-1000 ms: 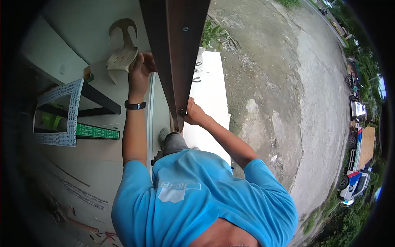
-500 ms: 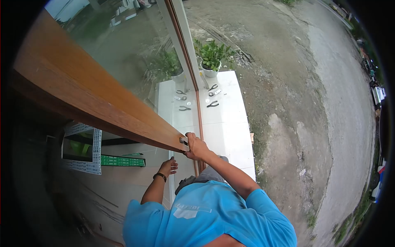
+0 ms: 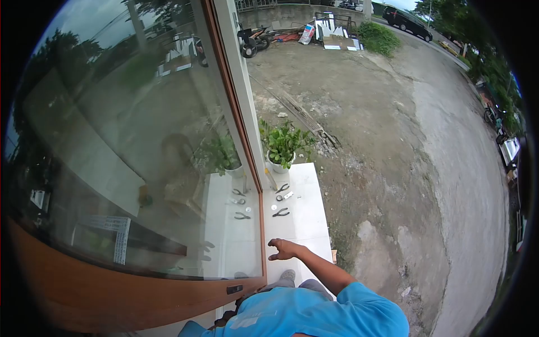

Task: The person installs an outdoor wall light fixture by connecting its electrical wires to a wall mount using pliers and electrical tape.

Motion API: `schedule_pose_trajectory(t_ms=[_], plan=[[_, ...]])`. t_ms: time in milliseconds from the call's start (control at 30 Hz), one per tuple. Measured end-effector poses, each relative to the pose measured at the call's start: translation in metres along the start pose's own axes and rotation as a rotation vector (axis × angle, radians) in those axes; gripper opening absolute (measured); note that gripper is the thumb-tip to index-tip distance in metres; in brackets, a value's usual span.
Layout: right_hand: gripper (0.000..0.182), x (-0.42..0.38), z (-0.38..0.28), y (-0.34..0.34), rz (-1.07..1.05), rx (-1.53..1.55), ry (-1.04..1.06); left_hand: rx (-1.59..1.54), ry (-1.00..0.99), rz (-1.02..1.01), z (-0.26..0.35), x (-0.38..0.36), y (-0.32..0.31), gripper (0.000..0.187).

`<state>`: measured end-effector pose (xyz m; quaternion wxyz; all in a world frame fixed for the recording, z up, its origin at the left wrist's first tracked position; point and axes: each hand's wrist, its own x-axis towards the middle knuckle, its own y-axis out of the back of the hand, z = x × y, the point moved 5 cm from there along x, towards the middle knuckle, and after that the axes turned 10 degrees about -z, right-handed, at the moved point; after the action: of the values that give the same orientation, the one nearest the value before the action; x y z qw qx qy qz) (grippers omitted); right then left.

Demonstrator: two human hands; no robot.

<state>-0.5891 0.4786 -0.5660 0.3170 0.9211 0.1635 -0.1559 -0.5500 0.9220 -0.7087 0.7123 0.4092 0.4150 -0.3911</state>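
Note:
My right hand (image 3: pixel 285 249) hangs over the white tiled ledge with its fingers apart and nothing in it, just right of the door's edge. The wooden door (image 3: pixel 140 300) with its large glass pane (image 3: pixel 140 185) fills the left side, and a dark latch (image 3: pixel 234 289) shows near its lower right corner. My left hand is hidden behind the door. On the ledge, ahead of my right hand, lie black pliers (image 3: pixel 281 212), a second pair of pliers (image 3: pixel 282 189), a dark ring (image 3: pixel 279 198) and a small white disc (image 3: pixel 274 207).
A potted plant (image 3: pixel 283 143) stands at the ledge's far end, beside the upright frame (image 3: pixel 245 84). Beyond are bare ground (image 3: pixel 376 146), a concrete road (image 3: pixel 460 185), a motorcycle (image 3: pixel 250 44), stacked scrap and a black car (image 3: pixel 407 23).
The door has swung so its glass faces me. My right hand has let go of its edge and opened over the ledge. My left hand has gone out of sight, and the view has tilted up.

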Motion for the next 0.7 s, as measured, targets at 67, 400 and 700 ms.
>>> schedule_pose_trajectory(t_ms=[67, 400, 700], plan=[[0.083, -0.026, 0.046, 0.02, 0.003, 0.211, -0.166, 0.005, -0.063, 0.007, 0.048, 0.017, 0.009, 0.032], [0.091, -0.113, 0.342, 0.046, 0.032, 0.449, -0.508, 0.014, -0.274, 0.02, 0.269, 0.157, -0.005, 0.034], [0.066, -0.109, 0.41, 0.161, 0.205, 0.68, -0.461, -0.295, -0.165, -0.113, 0.251, 0.229, -0.157, 0.039]])
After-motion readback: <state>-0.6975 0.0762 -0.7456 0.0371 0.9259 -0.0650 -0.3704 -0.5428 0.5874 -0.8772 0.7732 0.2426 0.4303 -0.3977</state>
